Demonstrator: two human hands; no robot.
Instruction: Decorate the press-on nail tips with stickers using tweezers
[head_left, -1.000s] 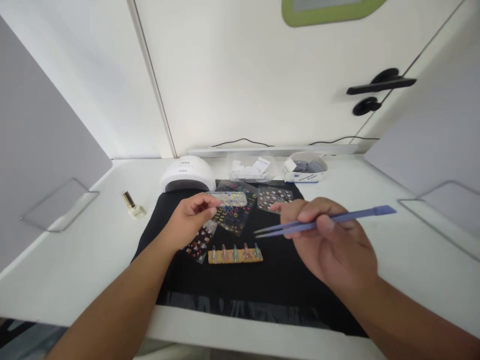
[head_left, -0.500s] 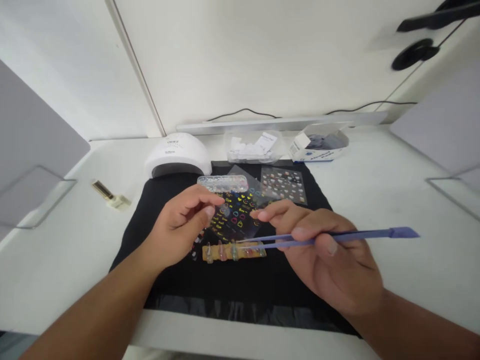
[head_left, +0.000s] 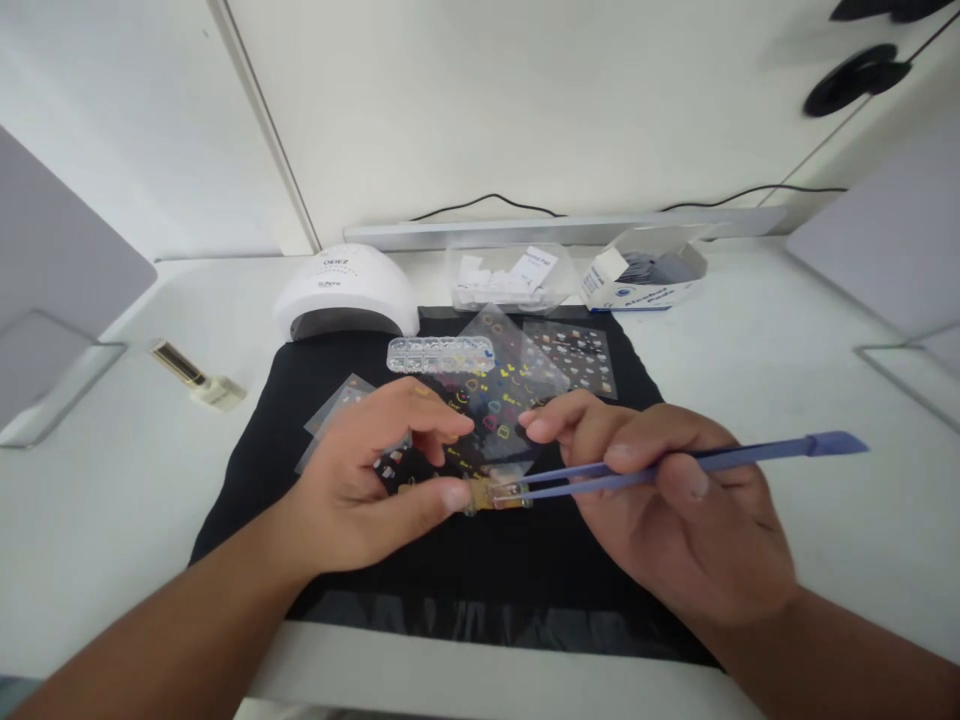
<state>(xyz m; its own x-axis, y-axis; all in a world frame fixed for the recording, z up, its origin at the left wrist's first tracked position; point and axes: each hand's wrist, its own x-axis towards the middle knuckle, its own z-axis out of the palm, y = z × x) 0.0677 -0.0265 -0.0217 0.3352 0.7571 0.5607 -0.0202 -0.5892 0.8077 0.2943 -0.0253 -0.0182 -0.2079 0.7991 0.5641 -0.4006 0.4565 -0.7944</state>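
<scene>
My right hand [head_left: 675, 500] grips purple tweezers [head_left: 757, 457] between thumb and fingers. Their slightly parted tips reach the right end of a yellowish strip [head_left: 481, 493] on which several glossy coloured false nails [head_left: 527, 493] are fixed. My left hand [head_left: 367, 480] is open, thumb apart from the curled index finger, and holds nothing. Its thumb covers the strip's left and middle part; whether it touches the strip I cannot tell. Just beyond both hands is a clear sticker sheet [head_left: 504, 405] with colourful doodles. Whether the tweezers hold anything is too small to see.
On the black mat [head_left: 442, 580] lie a clear rhinestone case [head_left: 409, 355] and more sticker sheets [head_left: 577, 355]. Behind stand a white nail lamp [head_left: 345, 290], a clear tub [head_left: 510, 280] with packets, and an alcohol pad box [head_left: 645, 280]. A polish bottle [head_left: 217, 390] lies left.
My left hand has come down and right, bringing its thumb over the nail strip. The tweezer tips have shifted right along the strip. The view has tilted slightly.
</scene>
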